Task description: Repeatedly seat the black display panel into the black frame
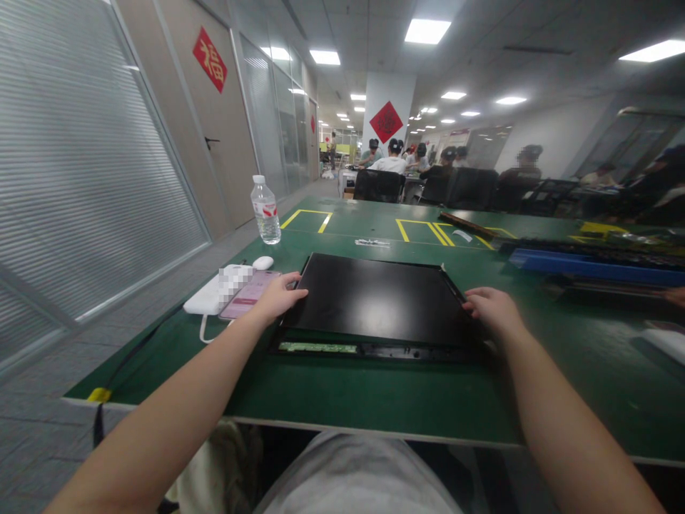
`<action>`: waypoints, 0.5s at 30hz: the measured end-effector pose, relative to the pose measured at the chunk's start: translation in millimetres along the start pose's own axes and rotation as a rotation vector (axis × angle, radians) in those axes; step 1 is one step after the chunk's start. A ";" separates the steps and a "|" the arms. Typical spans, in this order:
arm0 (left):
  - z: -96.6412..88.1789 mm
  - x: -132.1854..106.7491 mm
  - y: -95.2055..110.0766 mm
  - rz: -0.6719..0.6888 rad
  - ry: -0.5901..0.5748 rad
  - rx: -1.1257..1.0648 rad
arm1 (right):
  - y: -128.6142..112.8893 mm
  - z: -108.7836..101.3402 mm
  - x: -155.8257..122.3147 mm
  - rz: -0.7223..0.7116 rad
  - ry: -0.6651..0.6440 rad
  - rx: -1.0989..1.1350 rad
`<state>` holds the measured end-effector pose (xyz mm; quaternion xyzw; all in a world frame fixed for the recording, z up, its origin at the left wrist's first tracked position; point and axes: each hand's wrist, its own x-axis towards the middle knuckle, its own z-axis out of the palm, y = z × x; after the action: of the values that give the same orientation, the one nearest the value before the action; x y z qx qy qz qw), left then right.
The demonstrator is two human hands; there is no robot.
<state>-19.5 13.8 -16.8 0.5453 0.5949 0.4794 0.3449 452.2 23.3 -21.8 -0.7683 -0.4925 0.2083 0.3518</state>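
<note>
A flat black screen panel lies over a dark frame on the green table. Along the frame's near side, a strip of green circuit board shows in front of the panel. My left hand grips the panel's left edge, thumb on top. On the opposite side, my right hand holds the right edge with curled fingers; its fingertips are partly hidden. The panel's near edge looks raised a little off the frame, though how far I cannot tell.
Left of the panel are a phone, a white power bank with a cable, a white case and a water bottle. A small packet lies behind. Blue and black strips lie right, near another person's hand.
</note>
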 end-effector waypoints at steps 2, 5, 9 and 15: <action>0.0 0.7 -2.2 -0.006 -0.014 0.060 | 2.4 0.7 2.6 -0.002 -0.003 0.007; -0.4 2.8 -6.4 0.023 -0.019 0.134 | 5.2 1.5 5.5 -0.013 -0.008 0.014; -0.8 5.5 -10.5 0.039 -0.015 0.214 | 5.0 1.5 5.1 -0.013 0.000 0.013; -0.7 7.5 -12.0 0.035 -0.025 0.227 | -3.0 0.3 -2.6 0.007 -0.002 0.004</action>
<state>-25.2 21.7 -27.1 0.5972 0.6314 0.4081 0.2797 449.0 21.9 -19.8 -0.7691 -0.4898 0.2114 0.3519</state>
